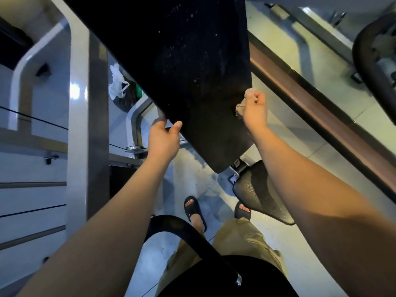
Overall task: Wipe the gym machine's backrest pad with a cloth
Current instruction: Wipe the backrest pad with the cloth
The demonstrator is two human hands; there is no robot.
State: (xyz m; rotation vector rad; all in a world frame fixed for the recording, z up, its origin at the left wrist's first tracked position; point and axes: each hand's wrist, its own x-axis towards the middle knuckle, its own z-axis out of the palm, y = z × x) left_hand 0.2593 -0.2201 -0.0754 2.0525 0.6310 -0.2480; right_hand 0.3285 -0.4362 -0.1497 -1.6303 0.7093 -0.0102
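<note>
A long black backrest pad (188, 67) slants from the top of the view down to the centre, its surface speckled with pale dust. My left hand (164, 139) grips the pad's left edge, thumb on the front face and fingers behind. My right hand (255, 108) is at the pad's right edge, curled around a small beige cloth (240, 109) that is bunched against the pad. Most of the cloth is hidden inside the fist.
The black seat pad (259, 194) sits below the backrest on the right. Grey machine frame uprights (85, 116) stand at left, and a brown rail (317, 118) runs diagonally at right. A black curved handle (192, 236) crosses near my legs. A white plastic bag (117, 82) lies on the floor.
</note>
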